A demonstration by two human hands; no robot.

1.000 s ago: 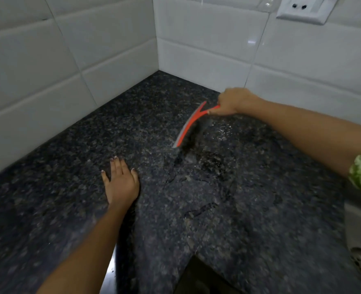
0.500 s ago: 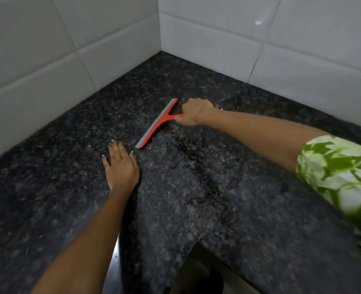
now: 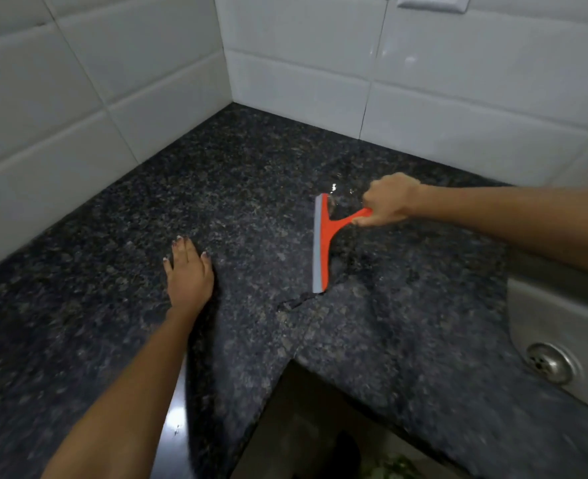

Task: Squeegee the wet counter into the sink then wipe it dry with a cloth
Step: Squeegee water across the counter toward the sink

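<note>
My right hand (image 3: 389,200) grips the handle of a red squeegee (image 3: 323,242) with a grey rubber blade. The blade rests on the dark speckled granite counter (image 3: 244,188), running front to back near the counter's middle. A shiny wet patch (image 3: 341,190) lies just behind the blade's far end, and a thin water line trails from its near end. My left hand (image 3: 189,273) lies flat on the counter, palm down, fingers together, left of the squeegee. The steel sink (image 3: 558,326) with its drain (image 3: 550,363) sits at the right edge. No cloth is in view.
White tiled walls (image 3: 113,81) meet in a corner behind the counter. A wall socket (image 3: 431,1) shows at the top edge. The counter's front edge makes an inner angle (image 3: 292,361) near me, with dark floor below it.
My right hand has pulled the squeegee to the right, toward the sink, and the blade has turned to run front to back. My left hand has stayed flat in place.
</note>
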